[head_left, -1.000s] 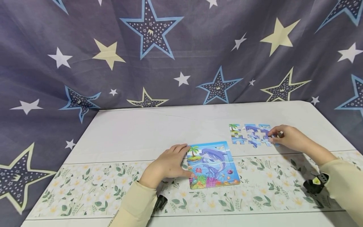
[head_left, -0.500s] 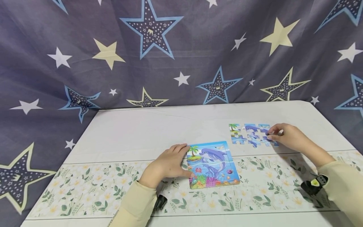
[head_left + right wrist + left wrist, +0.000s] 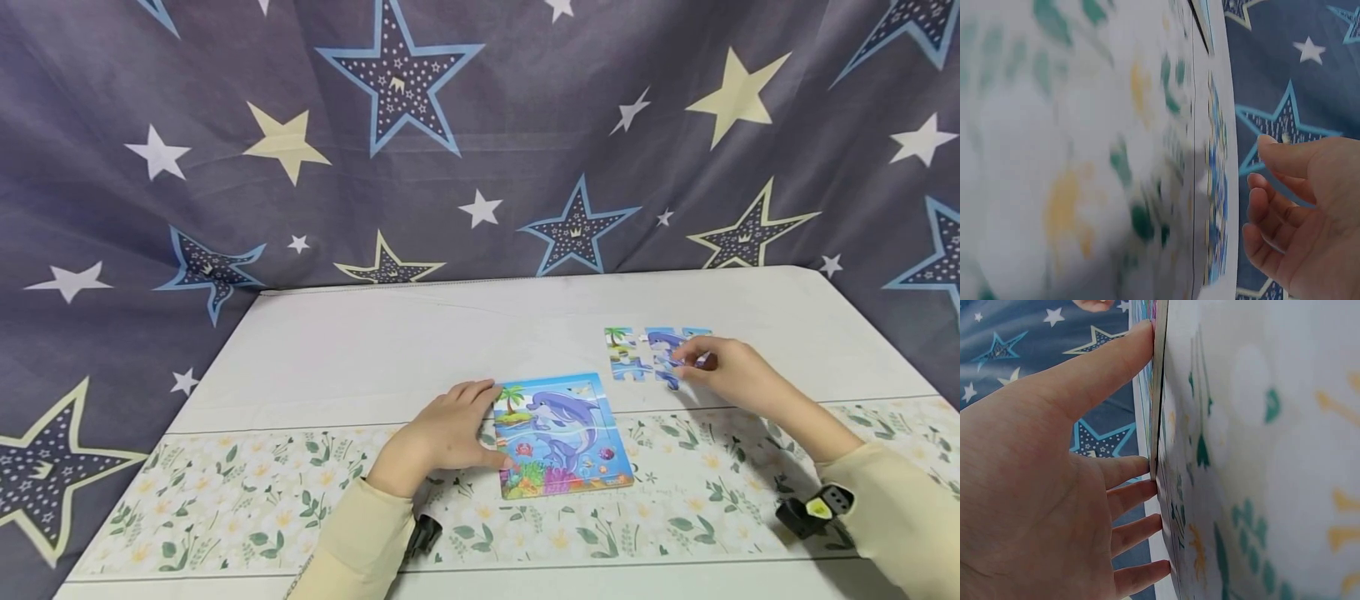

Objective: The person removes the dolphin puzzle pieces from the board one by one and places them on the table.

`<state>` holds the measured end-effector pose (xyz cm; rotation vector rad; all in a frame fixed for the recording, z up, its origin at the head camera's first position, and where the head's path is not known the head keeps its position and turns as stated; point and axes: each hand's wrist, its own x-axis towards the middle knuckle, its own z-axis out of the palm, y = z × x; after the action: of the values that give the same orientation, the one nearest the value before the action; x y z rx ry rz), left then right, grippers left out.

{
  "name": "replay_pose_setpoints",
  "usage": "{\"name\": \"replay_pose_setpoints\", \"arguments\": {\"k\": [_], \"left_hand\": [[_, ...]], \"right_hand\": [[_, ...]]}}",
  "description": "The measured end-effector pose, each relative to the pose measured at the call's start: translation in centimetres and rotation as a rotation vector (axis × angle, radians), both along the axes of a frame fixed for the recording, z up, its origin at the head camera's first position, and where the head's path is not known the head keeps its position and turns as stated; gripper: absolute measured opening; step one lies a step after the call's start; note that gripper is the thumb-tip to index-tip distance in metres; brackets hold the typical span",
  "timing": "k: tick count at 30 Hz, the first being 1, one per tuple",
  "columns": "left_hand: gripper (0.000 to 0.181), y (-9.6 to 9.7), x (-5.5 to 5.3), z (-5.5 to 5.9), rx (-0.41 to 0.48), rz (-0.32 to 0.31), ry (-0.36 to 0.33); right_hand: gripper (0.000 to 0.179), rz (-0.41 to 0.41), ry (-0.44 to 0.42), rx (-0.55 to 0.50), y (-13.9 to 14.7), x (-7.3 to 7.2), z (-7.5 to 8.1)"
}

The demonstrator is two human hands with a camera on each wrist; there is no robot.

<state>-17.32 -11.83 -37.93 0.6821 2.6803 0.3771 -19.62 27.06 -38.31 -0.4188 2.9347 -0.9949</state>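
Jigsaw pieces (image 3: 662,338) are overhung by the empty right hand (image 3: 733,372), the dolphin board (image 3: 564,437) touched by the outspread left hand (image 3: 447,429).

R hand (image 3: 738,375) has shifted approx. twd 9 o'clock vs. a sec ago, fingertips (image 3: 686,348) now by mid dolphin pcs (image 3: 660,340), mostly hiding 3 o'clock-side pcs (image 3: 696,332) in head view.

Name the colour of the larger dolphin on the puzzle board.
The larger dolphin on the puzzle board is purple, seen best in the head view.
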Motion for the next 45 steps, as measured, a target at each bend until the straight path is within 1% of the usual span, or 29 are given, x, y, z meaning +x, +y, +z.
{"name": "replay_pose_setpoints", "arguments": {"k": [3,7,10,18,25,28,32,38,45], "left_hand": [[0.099,0.0,0.0,-0.1,0.0,0.002,-0.002],[0.099,0.0,-0.1,-0.1,0.0,0.006,-0.002],[0.099,0.0,-0.2,-0.2,0.0,0.006,-0.001],[0.099,-0.1,-0.2,-0.2,0.005,0.003,-0.002],[0.1,-0.2,-0.3,-0.1,0.009,0.004,-0.007],[0.1,-0.2,-0.3,-0.1,0.008,0.001,-0.006],[0.1,-0.2,-0.3,-0.1,0.009,0.001,-0.009],[0.1,-0.4,-0.4,0.0,0.023,-0.003,-0.021],[0.102,-0.4,-0.5,0.1,0.033,-0.007,-0.03]], "right_hand": [[0.018,0.026,0.004,-0.028,-1.1,0.5,0.2],[0.017,0.047,0.029,-0.048,-2.6,1.0,0.5],[0.016,0.057,0.026,-0.072,-3.7,1.4,0.7],[0.014,0.107,-0.006,-0.106,-6.3,2.5,0.7],[0.014,0.126,-0.08,-0.147,-8.4,3.3,0.4],[0.014,0.147,-0.096,-0.16,-9.3,3.6,0.5],[0.013,0.172,-0.097,-0.161,-10.5,3.8,0.6],[0.01,0.198,-0.121,-0.178,-12.2,4.0,0.2],[0.013,0.244,-0.123,-0.212,-13.9,4.2,0.1]]}}
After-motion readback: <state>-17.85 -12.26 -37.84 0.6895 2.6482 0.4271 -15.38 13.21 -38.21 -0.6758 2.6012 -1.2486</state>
